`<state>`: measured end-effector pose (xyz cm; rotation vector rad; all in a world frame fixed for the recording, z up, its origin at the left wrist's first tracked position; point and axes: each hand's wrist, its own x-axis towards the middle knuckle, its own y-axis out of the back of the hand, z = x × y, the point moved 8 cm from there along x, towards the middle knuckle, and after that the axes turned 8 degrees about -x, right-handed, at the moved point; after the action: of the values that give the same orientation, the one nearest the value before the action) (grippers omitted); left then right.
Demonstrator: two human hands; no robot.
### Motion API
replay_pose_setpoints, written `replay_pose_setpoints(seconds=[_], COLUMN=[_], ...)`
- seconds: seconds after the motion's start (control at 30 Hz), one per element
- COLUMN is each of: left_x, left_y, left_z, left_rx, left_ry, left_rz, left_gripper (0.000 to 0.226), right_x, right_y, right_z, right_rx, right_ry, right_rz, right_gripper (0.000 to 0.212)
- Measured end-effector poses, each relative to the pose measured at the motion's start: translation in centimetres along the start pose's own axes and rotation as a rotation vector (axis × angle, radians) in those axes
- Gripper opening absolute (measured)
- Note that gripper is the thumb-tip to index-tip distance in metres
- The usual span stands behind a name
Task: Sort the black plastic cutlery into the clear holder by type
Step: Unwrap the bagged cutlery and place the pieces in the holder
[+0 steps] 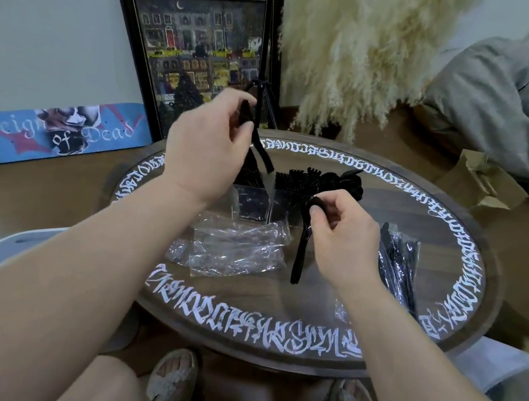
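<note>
My right hand fingers pinch a black spoon by its bowel-end, no, bowl end; handle hangs down toward me, long axis near vertical; left hand fingers grip another black piece, type unclear, handle slanting down-right; the clear holder sits on the bench btwn both hands, just beyond the right hand, w/ forks and spoons already standing in it; I judge the right is nearer; wrapped cutlery pack lies to the right; empty wrappers lie nearer me.

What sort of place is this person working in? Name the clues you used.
Probably a living room at home: a framed picture leans against the wall, a skateboard deck lies on the wooden floor, and pampas grass stands behind the round table.
</note>
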<state>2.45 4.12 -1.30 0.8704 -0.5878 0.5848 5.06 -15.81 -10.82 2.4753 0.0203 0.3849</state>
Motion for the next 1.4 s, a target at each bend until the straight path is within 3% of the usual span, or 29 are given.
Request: replay_pose_setpoints(seconds=[0.17,0.37,0.63,0.8,0.9,1.07,1.13,1.27,1.4], left_x=[-1.3,-2.2,0.1,-0.1,-0.6,-3.1,-3.9,-4.3,-5.8], left_y=[-3.8,-6.7,-3.2,-3.5,-4.9,-9.1,-9.5,-8.3,-9.8], left_z=[-1.1,-2.6,-0.8,-0.9,-1.8,-4.8,-5.1,-1.3,1.3], left_rx=[0.083,0.128,-0.042,-0.019,0.07,0.328,0.405,0.199,-0.129], left_ry=[0.034,0.057,-0.064,-0.085,-0.049,0.117,0.101,-0.125,-0.071], left_rz=[-0.177,-0.273,0.01,-0.033,-0.12,-0.48,-0.513,-0.367,-0.612], left_gripper=[0.037,0.034,0.034,0.037,0.037,0.037,0.038,0.039,0.039], right_x=[0.5,1.1,1.7,1.5,1.3,1.3,1.6,2.3,2.7], right_y=[0.0,-0.4,0.1,-0.5,-0.6,-0.9,-0.8,-0.4,-0.6], right_z=[0.0,1.2,2.2,2.0,2.2,2.1,1.9,1.5,0.8], right_rx=[0.013,0.008,0.022,0.014,0.012,0.007,-0.01,-0.011,0.003], right_ry=[-0.004,-0.018,-0.032,-0.039,-0.047,-0.034,-0.015,0.014,0.037], right_rz=[-0.01,-0.033,-0.025,-0.05,-0.049,-0.062,-0.066,-0.05,-0.049], right_gripper=[0.017,0.016,0.018,0.021,0.02,0.015,0.011,0.013,0.017])
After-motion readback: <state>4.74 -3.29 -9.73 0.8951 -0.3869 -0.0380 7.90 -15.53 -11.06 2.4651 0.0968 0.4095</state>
